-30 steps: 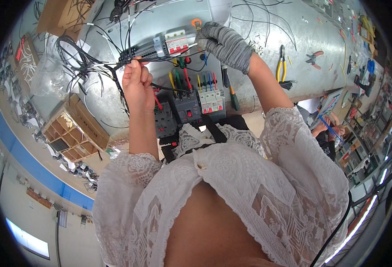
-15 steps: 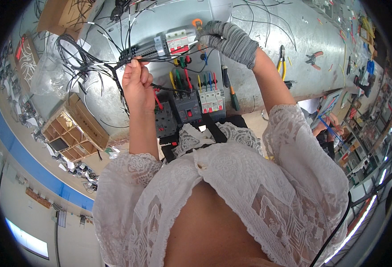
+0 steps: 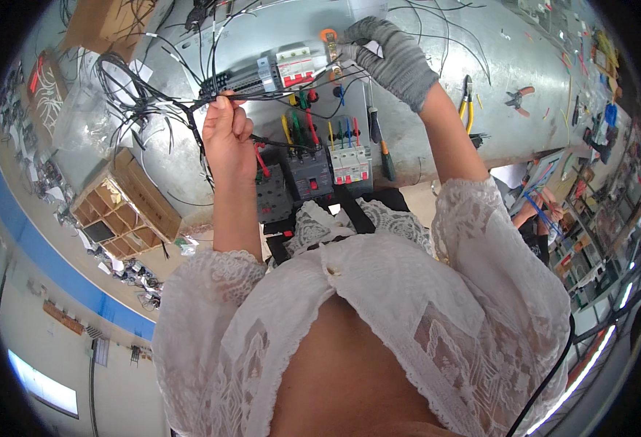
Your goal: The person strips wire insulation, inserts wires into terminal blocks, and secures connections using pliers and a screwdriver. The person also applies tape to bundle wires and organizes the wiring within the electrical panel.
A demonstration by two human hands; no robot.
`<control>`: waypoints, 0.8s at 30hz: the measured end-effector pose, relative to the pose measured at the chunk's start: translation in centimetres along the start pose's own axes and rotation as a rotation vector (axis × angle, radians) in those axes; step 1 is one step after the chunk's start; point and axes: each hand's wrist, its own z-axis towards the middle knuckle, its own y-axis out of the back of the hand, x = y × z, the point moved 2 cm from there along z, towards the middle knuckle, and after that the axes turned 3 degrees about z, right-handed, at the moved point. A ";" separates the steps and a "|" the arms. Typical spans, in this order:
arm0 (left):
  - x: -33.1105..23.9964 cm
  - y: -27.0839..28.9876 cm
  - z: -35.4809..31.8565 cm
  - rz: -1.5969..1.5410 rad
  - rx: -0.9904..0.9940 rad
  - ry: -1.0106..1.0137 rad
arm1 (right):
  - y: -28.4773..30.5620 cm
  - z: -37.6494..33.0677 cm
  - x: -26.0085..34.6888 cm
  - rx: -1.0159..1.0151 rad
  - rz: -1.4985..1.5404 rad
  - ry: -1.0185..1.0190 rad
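While the bare left hand [image 3: 226, 138] pinches the black wire bundle [image 3: 146, 109] above the table [image 3: 437, 65], the gloved right hand [image 3: 393, 58] grips the breaker row [image 3: 277, 71]; wires should be kept taut.

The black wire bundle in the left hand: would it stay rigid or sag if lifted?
The black wire bundle would probably sag: beyond the left hand its strands already droop and loop loosely over the metal bench. It looks light, being thin wires. Loose ends could snag on the breaker row.
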 end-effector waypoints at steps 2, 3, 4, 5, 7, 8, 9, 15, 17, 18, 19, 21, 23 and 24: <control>-0.1 0.0 0.0 -0.003 -0.002 -0.008 | 0.2 -0.4 2.6 -0.082 0.076 0.079; -0.1 -0.1 0.0 0.000 0.007 -0.008 | 0.1 -0.6 4.4 -0.087 -0.005 0.071; -0.1 -0.1 -0.1 0.003 -0.003 -0.004 | -0.1 -0.6 4.5 -0.094 -0.062 0.105; -0.1 -0.1 -0.1 0.005 -0.014 0.001 | -0.4 -0.7 4.4 -0.100 -0.118 0.138; -0.1 0.0 -0.1 0.008 -0.021 0.003 | -1.1 -1.0 3.5 -0.079 -0.124 0.069; -0.1 0.0 -0.1 0.007 -0.016 0.001 | -1.2 -0.9 3.4 -0.059 -0.168 0.160; -0.1 0.0 -0.1 0.004 -0.012 0.002 | -1.3 -0.9 3.4 -0.037 -0.213 0.247; -0.3 -0.3 0.0 -0.016 -0.017 -0.003 | 0.2 -1.3 3.2 -0.283 0.049 0.057; -0.4 -0.2 -0.2 -0.028 0.003 -0.012 | 0.5 -2.4 1.3 -0.453 0.188 -0.167; -0.5 -0.2 -0.2 -0.027 0.004 -0.015 | 0.3 -2.9 1.0 -0.358 0.290 -0.323; -0.4 -0.2 -0.1 -0.034 0.011 -0.011 | 0.1 -3.5 1.0 -0.261 0.393 -0.477; -0.2 0.0 0.0 -0.046 0.018 -0.006 | -0.7 -4.9 1.3 -0.044 0.606 -0.666; -0.1 -0.2 0.1 -0.055 0.035 0.001 | -2.0 -5.5 0.5 -0.151 0.560 -0.560; -0.2 -0.1 0.0 -0.055 0.038 0.003 | -2.5 -5.2 0.7 -0.269 0.503 -0.422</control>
